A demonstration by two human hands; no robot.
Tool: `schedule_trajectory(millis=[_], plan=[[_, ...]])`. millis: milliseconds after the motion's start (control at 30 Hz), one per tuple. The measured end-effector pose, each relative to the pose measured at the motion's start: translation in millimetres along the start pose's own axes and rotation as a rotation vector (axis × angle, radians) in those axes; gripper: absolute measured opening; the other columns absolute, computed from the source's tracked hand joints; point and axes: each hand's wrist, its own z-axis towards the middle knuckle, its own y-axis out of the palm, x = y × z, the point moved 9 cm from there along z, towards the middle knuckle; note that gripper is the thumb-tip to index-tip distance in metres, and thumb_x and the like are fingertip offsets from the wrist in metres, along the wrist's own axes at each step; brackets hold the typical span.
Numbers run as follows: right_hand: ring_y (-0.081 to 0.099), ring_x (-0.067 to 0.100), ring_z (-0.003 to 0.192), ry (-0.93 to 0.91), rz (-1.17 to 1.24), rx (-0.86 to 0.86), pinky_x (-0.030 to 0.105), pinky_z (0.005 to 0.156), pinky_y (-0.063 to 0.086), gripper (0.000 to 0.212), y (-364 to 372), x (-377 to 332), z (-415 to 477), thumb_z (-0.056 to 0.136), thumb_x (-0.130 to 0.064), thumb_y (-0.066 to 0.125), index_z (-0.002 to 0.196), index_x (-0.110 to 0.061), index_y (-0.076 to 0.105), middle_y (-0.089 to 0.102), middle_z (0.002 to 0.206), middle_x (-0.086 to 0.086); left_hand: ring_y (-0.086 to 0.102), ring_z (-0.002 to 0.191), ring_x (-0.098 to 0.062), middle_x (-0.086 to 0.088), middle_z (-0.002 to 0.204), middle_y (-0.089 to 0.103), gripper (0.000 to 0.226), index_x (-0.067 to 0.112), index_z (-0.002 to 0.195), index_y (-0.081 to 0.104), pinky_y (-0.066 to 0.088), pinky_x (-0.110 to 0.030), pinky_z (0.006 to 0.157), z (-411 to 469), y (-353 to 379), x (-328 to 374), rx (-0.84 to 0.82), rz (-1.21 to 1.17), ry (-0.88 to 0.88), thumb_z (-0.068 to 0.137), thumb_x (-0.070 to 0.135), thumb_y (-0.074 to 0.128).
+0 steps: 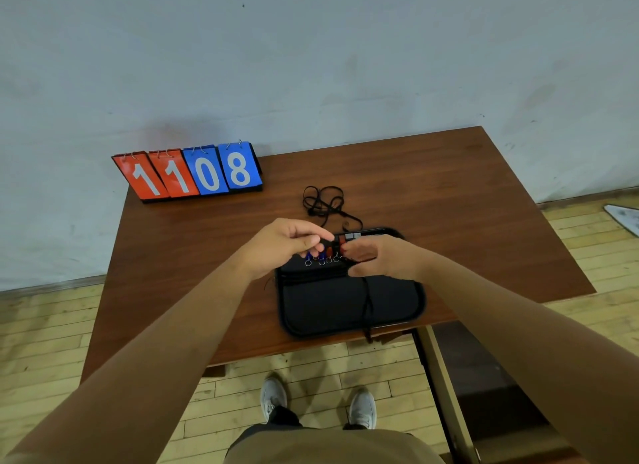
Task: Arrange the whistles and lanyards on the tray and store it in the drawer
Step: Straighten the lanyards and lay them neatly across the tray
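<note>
A black tray (345, 304) lies near the front edge of the brown table (449, 204). Along its far half sits a row of whistles (323, 257), blue at the left and red further right, each with a small metal ring. A black lanyard (368, 301) runs across the tray and hangs over its front rim. Another black lanyard (325, 202) lies tangled on the table behind the tray. My left hand (290, 244) hovers over the whistle row with fingertips pinched on something small and dark. My right hand (377, 258) is beside it, fingers curled at a red whistle.
A flip scoreboard (188, 173) reading 1108 stands at the table's back left corner against the wall. An open drawer (484, 377) shows under the table's right front. Wood floor and my shoes are below.
</note>
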Motion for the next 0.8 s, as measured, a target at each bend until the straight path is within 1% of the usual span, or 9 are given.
schedule_trajectory(millis=[100, 200, 267, 300, 333, 400, 567, 700, 800], plan=[[0.055, 0.007, 0.127, -0.081, 0.3, -0.004, 0.028, 0.109, 0.038, 0.055, 15.1, -23.8, 4.3, 0.09, -0.031, 0.074, 0.142, -0.03, 0.055, 0.062, 0.137, -0.007, 0.065, 0.078, -0.013, -0.004, 0.092, 0.076, 0.02, 0.014, 0.115, 0.069, 0.051, -0.023, 0.072, 3.4, 8.5, 10.5, -0.042, -0.124, 0.044, 0.098, 0.009, 0.06], [0.069, 0.019, 0.106, -0.178, 0.469, -0.018, 0.04, 0.107, 0.044, 0.025, 22.5, -39.9, 6.5, 0.096, -0.024, 0.065, 0.116, -0.009, 0.071, 0.077, 0.097, 0.005, 0.06, 0.067, -0.011, -0.004, 0.086, 0.074, 0.014, 0.008, 0.108, 0.067, 0.048, -0.021, 0.064, 6.5, -3.6, 11.9, 0.048, -0.159, 0.041, 0.097, 0.013, 0.063], [0.065, 0.023, 0.072, -0.171, 0.584, 0.0, 0.045, 0.084, 0.052, 0.022, 18.9, -39.6, 7.4, 0.099, -0.022, 0.062, 0.104, -0.002, 0.07, 0.061, 0.068, 0.005, 0.058, 0.063, -0.009, -0.002, 0.082, 0.074, 0.013, 0.007, 0.105, 0.068, 0.047, -0.021, 0.062, 7.2, -18.0, 6.4, 0.133, -0.131, 0.02, 0.097, 0.016, 0.063], [0.054, 0.02, 0.06, -0.159, 0.603, 0.016, 0.04, 0.067, 0.05, 0.02, 15.3, -37.6, 7.4, 0.101, -0.021, 0.059, 0.102, -0.003, 0.067, 0.05, 0.063, 0.003, 0.058, 0.063, -0.008, -0.001, 0.08, 0.074, 0.012, 0.008, 0.103, 0.068, 0.047, -0.021, 0.062, 6.8, -25.1, 1.8, 0.173, -0.116, 0.005, 0.097, 0.017, 0.062], [0.043, 0.016, 0.054, -0.147, 0.578, 0.039, 0.033, 0.056, 0.041, 0.018, 10.9, -35.5, 6.7, 0.103, -0.02, 0.056, 0.103, -0.004, 0.064, 0.044, 0.061, 0.002, 0.059, 0.063, -0.007, 0.001, 0.079, 0.074, 0.011, 0.01, 0.102, 0.068, 0.047, -0.023, 0.064, 6.2, -31.8, -4.4, 0.209, -0.095, -0.013, 0.097, 0.018, 0.062], [0.036, 0.01, 0.048, -0.11, 0.422, 0.099, 0.027, 0.049, 0.031, 0.017, 0.9, -28.9, 5.9, 0.104, -0.02, 0.053, 0.105, -0.007, 0.062, 0.043, 0.06, -0.002, 0.06, 0.064, -0.005, 0.003, 0.08, 0.074, 0.007, 0.014, 0.099, 0.069, 0.048, -0.025, 0.069, 3.6, -39.3, -18.8, 0.246, -0.034, -0.058, 0.096, 0.018, 0.063], [0.049, -0.003, 0.046, -0.087, -0.028, 0.152, 0.012, 0.051, 0.04, 0.017, -11.9, -16.0, 9.9, 0.104, -0.024, 0.053, 0.109, -0.018, 0.069, 0.058, 0.063, -0.01, 0.065, 0.071, -0.003, 0.009, 0.084, 0.076, 0.004, 0.02, 0.099, 0.068, 0.052, -0.025, 0.076, -1.5, -36.3, -61.8, 0.298, 0.06, -0.194, 0.096, 0.02, 0.064], [0.053, 0.001, 0.059, -0.033, -0.197, 0.157, 0.019, 0.068, 0.042, 0.02, -19.9, 16.5, 16.9, 0.106, -0.023, 0.049, 0.108, -0.021, 0.069, 0.065, 0.075, -0.005, 0.07, 0.08, -0.012, 0.006, 0.085, 0.077, 0.006, 0.019, 0.1, 0.067, 0.054, -0.027, 0.078, -5.2, -37.1, -93.1, 0.369, 0.056, -0.271, 0.095, 0.016, 0.065], [0.05, -0.002, 0.06, 0.066, -0.278, 0.13, 0.009, 0.057, 0.039, 0.026, -22.6, 53.8, 15.8, 0.107, -0.022, 0.047, 0.121, -0.017, 0.068, 0.063, 0.081, -0.009, 0.071, 0.081, -0.01, 0.007, 0.088, 0.076, 0.011, 0.022, 0.105, 0.068, 0.05, -0.02, 0.071, -9.4, -36.3, -115.4, 0.4, 0.084, -0.328, 0.096, 0.016, 0.064]])
